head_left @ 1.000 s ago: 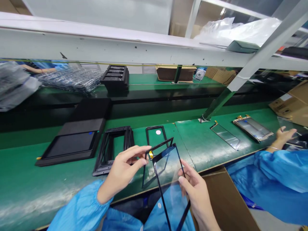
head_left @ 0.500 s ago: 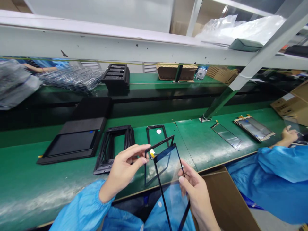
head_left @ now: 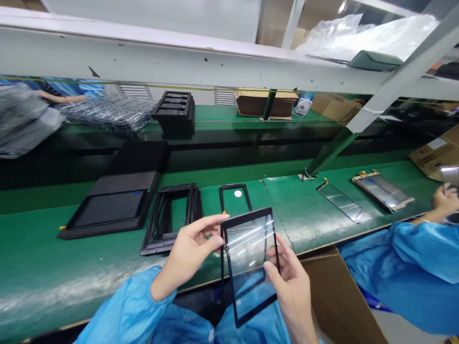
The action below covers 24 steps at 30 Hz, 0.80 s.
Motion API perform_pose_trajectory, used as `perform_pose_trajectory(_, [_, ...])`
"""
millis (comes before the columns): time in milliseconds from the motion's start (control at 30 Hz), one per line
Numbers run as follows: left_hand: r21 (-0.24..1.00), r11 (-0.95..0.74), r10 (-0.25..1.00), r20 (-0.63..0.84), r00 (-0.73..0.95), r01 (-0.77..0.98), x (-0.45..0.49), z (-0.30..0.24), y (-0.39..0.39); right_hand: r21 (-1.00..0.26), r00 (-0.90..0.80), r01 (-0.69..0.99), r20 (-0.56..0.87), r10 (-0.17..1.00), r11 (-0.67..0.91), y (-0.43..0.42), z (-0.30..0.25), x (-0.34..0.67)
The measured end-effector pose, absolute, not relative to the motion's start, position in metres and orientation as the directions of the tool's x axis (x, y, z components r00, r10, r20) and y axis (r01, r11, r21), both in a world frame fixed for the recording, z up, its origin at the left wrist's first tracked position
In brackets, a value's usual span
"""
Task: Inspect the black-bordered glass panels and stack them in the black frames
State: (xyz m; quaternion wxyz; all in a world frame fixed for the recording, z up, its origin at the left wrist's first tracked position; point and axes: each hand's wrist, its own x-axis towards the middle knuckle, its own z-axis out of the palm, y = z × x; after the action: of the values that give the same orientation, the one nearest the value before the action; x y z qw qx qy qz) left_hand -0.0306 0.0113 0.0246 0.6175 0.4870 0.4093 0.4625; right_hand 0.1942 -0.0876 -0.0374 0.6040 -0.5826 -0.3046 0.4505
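My right hand (head_left: 291, 274) pinches the right edge of a black-bordered glass touch panel (head_left: 251, 274), thumb on its face and fingers behind. The panel is tilted toward me and reflects the ceiling lights. With thumb and fingers pressed together, my left hand (head_left: 193, 251) holds a thin black frame (head_left: 222, 272) at its upper left. Most of that frame is behind the glass, and I cannot tell whether the two touch along their edges. Beyond my hands, another black frame (head_left: 248, 198) lies on the green bench near a white round sticker (head_left: 237, 193).
To the left are a stack of black frames (head_left: 197, 205) and a dark screen (head_left: 109, 212) on black foam (head_left: 124, 181). Rightward lie a glass panel (head_left: 340, 203) and a panel stack (head_left: 383, 188). A slanted post (head_left: 332, 148) meets the bench. A co-worker's hand (head_left: 444, 198) is far right.
The glass panel has been raised and turned to face me more, and now overlaps the frame in my left hand. The yellow tab at its top corner has mostly gone from sight.
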Motion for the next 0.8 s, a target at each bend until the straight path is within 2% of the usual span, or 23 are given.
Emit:
perform_pose_trajectory(167, [0.961, 0.162, 0.966, -0.108, 0.236, -0.224, -0.030, 0.017, 0.012, -0.987, 0.474, -0.143, -0.132, 0.871, -0.072, -0.087, -0.036, 0.186])
perform_pose_trajectory(400, [0.949, 0.217, 0.957, -0.159, 0.244, -0.230, -0.030, 0.010, 0.013, -0.981, 0.453, -0.158, -0.172, 0.875, -0.112, -0.088, -0.036, 0.182])
perform_pose_trajectory(800, [0.934, 0.232, 0.956, -0.167, 0.242, -0.272, -0.027, 0.008, 0.012, -0.987, 0.463, -0.092, -0.163, 0.871, -0.135, -0.086, -0.033, 0.181])
